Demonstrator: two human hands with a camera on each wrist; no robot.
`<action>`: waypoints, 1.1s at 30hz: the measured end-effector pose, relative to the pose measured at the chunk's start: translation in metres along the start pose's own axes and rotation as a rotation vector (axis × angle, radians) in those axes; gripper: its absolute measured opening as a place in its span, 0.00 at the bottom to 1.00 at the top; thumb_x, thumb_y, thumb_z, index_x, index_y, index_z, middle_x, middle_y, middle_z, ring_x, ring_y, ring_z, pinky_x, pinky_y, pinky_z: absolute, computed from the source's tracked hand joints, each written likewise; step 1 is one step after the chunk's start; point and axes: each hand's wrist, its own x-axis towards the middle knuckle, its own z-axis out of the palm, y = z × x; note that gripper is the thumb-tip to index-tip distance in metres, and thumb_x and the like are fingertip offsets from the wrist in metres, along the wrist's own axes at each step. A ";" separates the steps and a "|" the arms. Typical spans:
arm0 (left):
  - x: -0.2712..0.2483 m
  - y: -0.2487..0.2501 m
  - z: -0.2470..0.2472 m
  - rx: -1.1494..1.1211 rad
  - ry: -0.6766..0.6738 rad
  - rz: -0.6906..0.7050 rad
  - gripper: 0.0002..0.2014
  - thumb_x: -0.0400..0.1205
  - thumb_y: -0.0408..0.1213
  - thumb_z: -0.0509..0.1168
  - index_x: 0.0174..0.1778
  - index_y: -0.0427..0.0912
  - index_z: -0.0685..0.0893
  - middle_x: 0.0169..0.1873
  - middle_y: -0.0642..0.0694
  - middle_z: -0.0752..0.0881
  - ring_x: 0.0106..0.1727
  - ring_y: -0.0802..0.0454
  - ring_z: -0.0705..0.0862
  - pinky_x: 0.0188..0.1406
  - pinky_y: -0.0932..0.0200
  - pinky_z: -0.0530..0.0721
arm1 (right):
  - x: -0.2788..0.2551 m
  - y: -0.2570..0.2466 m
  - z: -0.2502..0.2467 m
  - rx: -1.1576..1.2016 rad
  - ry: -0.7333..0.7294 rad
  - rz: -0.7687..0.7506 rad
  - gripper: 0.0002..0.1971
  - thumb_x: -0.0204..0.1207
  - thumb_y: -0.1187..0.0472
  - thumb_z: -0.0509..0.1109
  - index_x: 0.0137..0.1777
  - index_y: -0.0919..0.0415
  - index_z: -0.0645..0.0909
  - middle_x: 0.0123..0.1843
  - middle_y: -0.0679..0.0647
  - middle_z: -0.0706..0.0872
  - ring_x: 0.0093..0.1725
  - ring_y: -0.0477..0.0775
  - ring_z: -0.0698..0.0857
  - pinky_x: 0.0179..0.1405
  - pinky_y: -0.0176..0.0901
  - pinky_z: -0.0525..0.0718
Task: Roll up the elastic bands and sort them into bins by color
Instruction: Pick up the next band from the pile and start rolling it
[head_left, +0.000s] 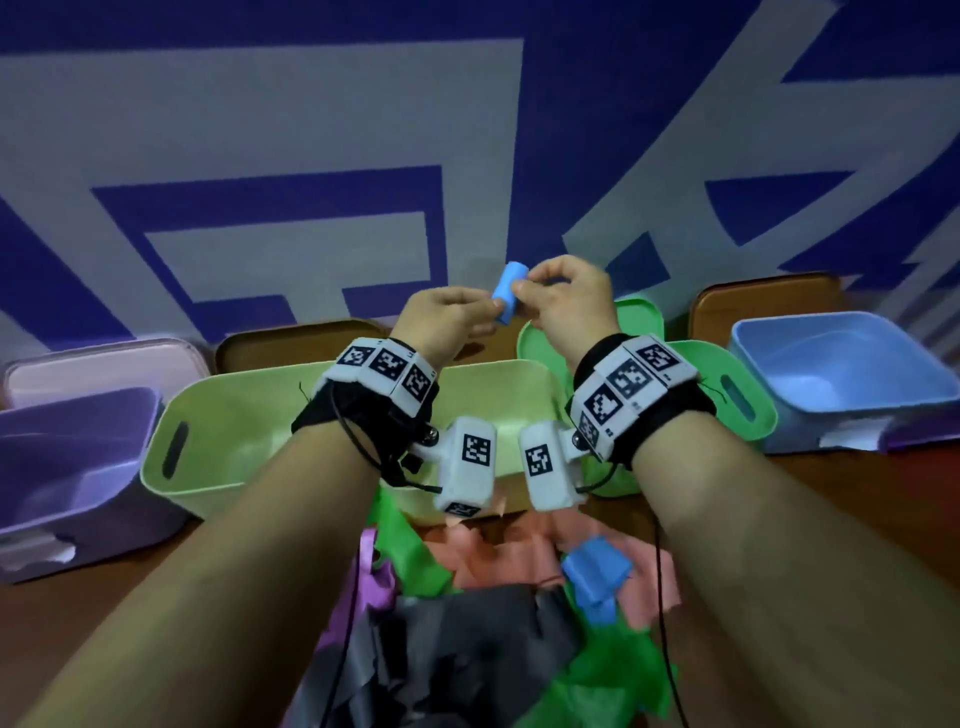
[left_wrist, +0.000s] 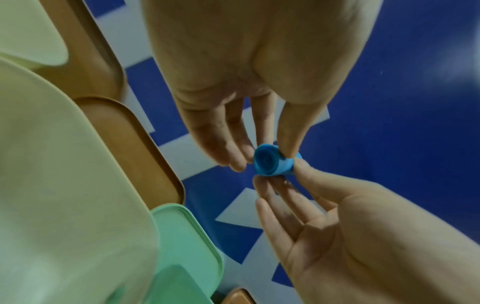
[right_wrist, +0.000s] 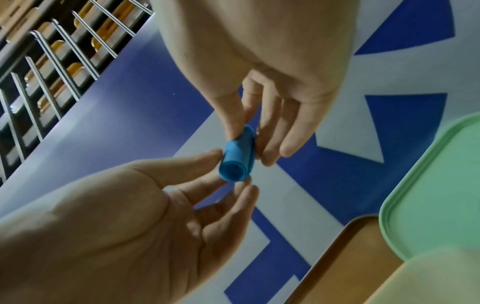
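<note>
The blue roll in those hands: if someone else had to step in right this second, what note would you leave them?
Left hand and right hand: both pinch the blue roll at fingertips, held up above the bins.
Done: this blue band looks fully rolled.
Blue bin stands at the far right; I see nothing in it. Likely next: drop the roll there.
Left: the loose band pile near the person, green, pink, purple, grey and another blue piece, all unrolled.
Purple bin left, pale green bin centre.
</note>
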 end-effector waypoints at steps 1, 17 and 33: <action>0.006 0.008 0.011 0.009 -0.017 -0.006 0.09 0.79 0.33 0.70 0.53 0.36 0.87 0.39 0.43 0.87 0.38 0.55 0.84 0.42 0.62 0.82 | 0.007 -0.003 -0.010 0.003 0.010 0.011 0.13 0.69 0.69 0.74 0.31 0.53 0.77 0.41 0.60 0.86 0.46 0.66 0.88 0.51 0.58 0.87; 0.082 0.035 0.236 0.102 -0.272 -0.082 0.07 0.78 0.29 0.69 0.35 0.44 0.84 0.34 0.44 0.84 0.37 0.51 0.82 0.34 0.65 0.79 | 0.102 0.025 -0.228 -0.012 0.168 0.206 0.15 0.74 0.78 0.68 0.34 0.57 0.78 0.35 0.53 0.82 0.34 0.49 0.80 0.36 0.38 0.81; 0.183 -0.018 0.322 0.185 -0.220 -0.229 0.09 0.82 0.32 0.65 0.35 0.42 0.83 0.34 0.44 0.85 0.32 0.53 0.80 0.25 0.67 0.77 | 0.226 0.145 -0.324 -0.486 -0.199 0.532 0.12 0.73 0.76 0.71 0.34 0.60 0.83 0.27 0.49 0.85 0.29 0.45 0.85 0.31 0.33 0.86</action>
